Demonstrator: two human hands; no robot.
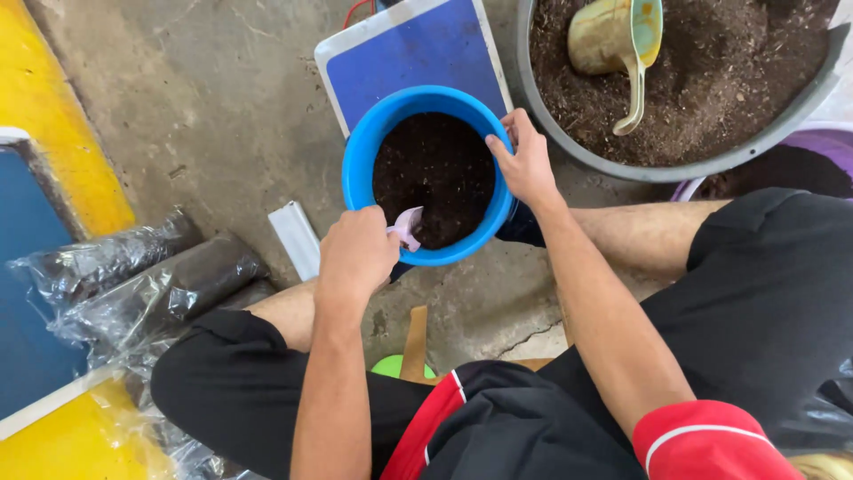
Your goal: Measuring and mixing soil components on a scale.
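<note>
Both hands work at one blue bucket (pixel 360 169) that sits on a blue-topped platform scale (pixel 404 49) on the concrete floor (pixel 213 107). Gripping a small pale pink scoop (pixel 407 227), the left hand (pixel 355 253) is closed around its handle at the bucket's near rim, with the scoop's tip over the soil inside. Clamped on the bucket's right rim, the right hand (pixel 526 164) has its thumb inside and its fingers down the outer wall. Dark, crumbly potting soil (pixel 435 173) fills the bucket to a little below the rim. Just right of the bucket stands one large grey tub (pixel 622 164) of browner soil, in which lies one yellowish plastic dipper (pixel 613 40) with a long handle. Beyond the tub's near edge shows part of one purple basin (pixel 822 142), partly hidden by the person's knee. Left of the bucket lies one short white channel piece (pixel 295 238), and farther left two clear plastic bags packed with dark soil (pixel 155 289) lie side by side against a yellow and blue surface (pixel 53 133). Below the bucket, between the knees, a bit of green (pixel 391 366) and a wooden strip (pixel 414 342) show.
</note>
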